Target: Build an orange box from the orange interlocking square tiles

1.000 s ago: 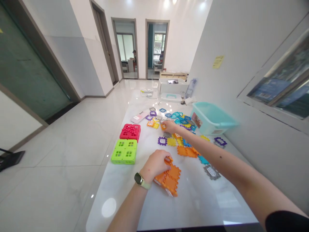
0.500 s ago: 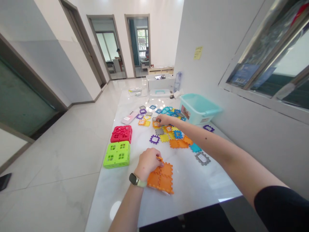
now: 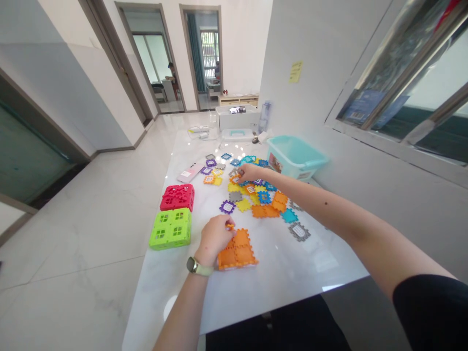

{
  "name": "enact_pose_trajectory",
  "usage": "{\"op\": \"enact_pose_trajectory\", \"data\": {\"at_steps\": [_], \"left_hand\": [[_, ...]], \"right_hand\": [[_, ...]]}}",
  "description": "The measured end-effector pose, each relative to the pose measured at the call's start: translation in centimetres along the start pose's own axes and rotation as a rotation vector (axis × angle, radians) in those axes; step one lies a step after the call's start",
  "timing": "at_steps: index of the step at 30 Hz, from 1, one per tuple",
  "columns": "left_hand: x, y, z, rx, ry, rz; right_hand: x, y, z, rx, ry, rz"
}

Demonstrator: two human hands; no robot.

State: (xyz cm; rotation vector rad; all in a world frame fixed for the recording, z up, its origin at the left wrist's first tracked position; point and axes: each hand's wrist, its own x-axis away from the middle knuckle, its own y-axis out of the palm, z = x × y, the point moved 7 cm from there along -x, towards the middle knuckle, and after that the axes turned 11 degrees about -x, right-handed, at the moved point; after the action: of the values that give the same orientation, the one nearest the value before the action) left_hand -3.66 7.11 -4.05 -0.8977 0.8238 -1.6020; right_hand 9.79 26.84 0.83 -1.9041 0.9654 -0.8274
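An orange panel [image 3: 237, 251] of joined square tiles with notched edges lies near the front of the table. My left hand [image 3: 215, 239], with a watch on the wrist, is closed at its far left corner and pinches a small orange piece. Farther off, my right hand [image 3: 250, 174] reaches into the pile of loose tiles, fingers closed at an orange tile with a window pattern [image 3: 235, 179]. Around it lie yellow, blue, grey and purple tiles, among them a blue window tile [image 3: 263, 197] and a joined orange pair [image 3: 265, 211].
Left of the panel stand a green block of window tiles [image 3: 170, 229] and a red one [image 3: 178, 197]. A pink phone [image 3: 190, 172] lies beyond them. At the back right is a turquoise basket [image 3: 298, 157] by the wall. A white box [image 3: 237, 118] and a bottle [image 3: 264, 117] stand farther back.
The camera view has shifted slightly. The orange panel now sits turned a little, still by my left hand. My right hand stays at the tile pile.
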Motion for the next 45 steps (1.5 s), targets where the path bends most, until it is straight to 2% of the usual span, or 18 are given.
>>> {"op": "enact_pose_trajectory", "data": {"at_steps": [2,5,9,12,14,17,19,21,25,28,34,39,45], "left_hand": [[-0.4,-0.3,-0.1,0.133,0.027,0.036],[-0.7,-0.3,0.1,0.293,0.067,0.013],[-0.6,-0.5,0.5,0.347,0.074,-0.01],[-0.4,-0.7,0.4,0.341,0.069,-0.028],[-0.2,-0.8,0.3,0.336,0.088,-0.055],[0.1,-1.0,0.1,0.281,0.111,-0.091],[0.3,-1.1,-0.1,0.198,0.101,-0.096],[0.5,-1.1,0.0,0.114,0.091,-0.101],[0.7,-1.0,0.9,0.049,0.099,-0.109],[0.9,-1.1,1.3,0.058,0.102,-0.093],[1.2,-1.6,1.6,0.084,0.105,-0.052],[1.3,-0.9,2.5,0.032,0.103,-0.017],[1.1,0.2,2.0,-0.071,0.007,-0.005]], "right_hand": [[1.4,-0.5,0.7,-0.032,-0.002,0.039],[3.6,-0.5,1.8,-0.096,-0.018,0.082],[6.4,-0.3,3.8,-0.176,-0.023,0.089],[8.3,-0.6,6.1,-0.391,0.03,0.082],[9.6,-1.4,7.6,-0.559,0.027,0.157],[11.9,-2.2,8.6,-0.68,-0.032,0.333],[13.5,-1.1,8.1,-0.723,-0.058,0.386],[14.8,1.1,6.4,-0.746,-0.08,0.388],[16.3,6.5,0.8,-0.829,-0.215,0.237],[16.8,8.8,-1.7,-0.759,-0.265,0.175],[16.7,9.5,-1.7,-0.629,-0.289,0.29],[16.1,10.5,-2.3,-0.559,-0.266,0.265],[16.5,10.9,-3.7,-0.418,-0.379,0.241]]}}
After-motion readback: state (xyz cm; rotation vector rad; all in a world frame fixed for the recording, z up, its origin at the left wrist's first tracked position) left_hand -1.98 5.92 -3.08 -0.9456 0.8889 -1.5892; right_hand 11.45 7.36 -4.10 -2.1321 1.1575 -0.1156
